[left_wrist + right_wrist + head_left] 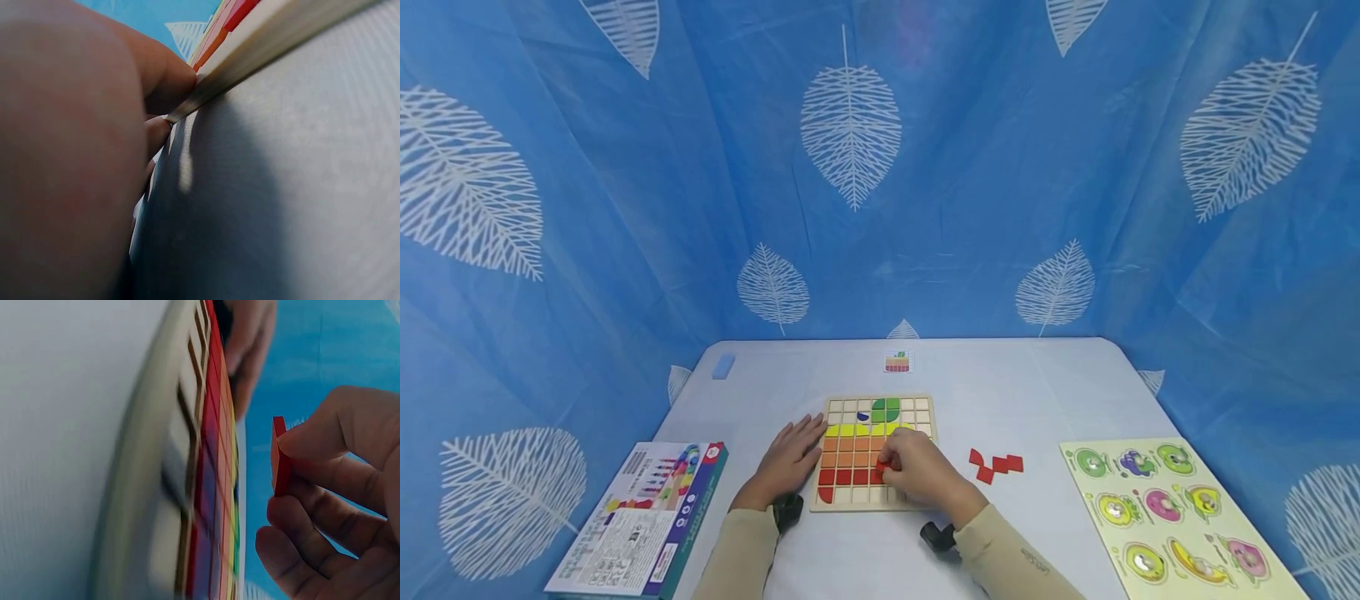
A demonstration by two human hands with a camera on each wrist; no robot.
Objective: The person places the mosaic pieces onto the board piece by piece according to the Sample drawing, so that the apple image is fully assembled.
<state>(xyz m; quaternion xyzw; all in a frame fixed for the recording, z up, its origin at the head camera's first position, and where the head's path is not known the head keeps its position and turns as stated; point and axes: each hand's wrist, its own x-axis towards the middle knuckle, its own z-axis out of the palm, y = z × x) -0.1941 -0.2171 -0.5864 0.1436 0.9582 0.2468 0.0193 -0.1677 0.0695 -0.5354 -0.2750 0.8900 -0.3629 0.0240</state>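
Observation:
My right hand is over the right part of a square wooden grid board. Between thumb and fingers it pinches a thin red tile, lifted off the board in the right wrist view. My left hand rests at the board's left edge, fingers extended and thumb touching the side. Set in the grid are red tiles, orange tiles, yellow tiles and green pieces. A rounded red piece fills a lower-left cell, and a small blue piece lies near the green ones.
Several loose red pieces lie right of the board. A picture card is behind it, and a blue block sits at the back left. A printed box stands left; a fruit puzzle board lies right.

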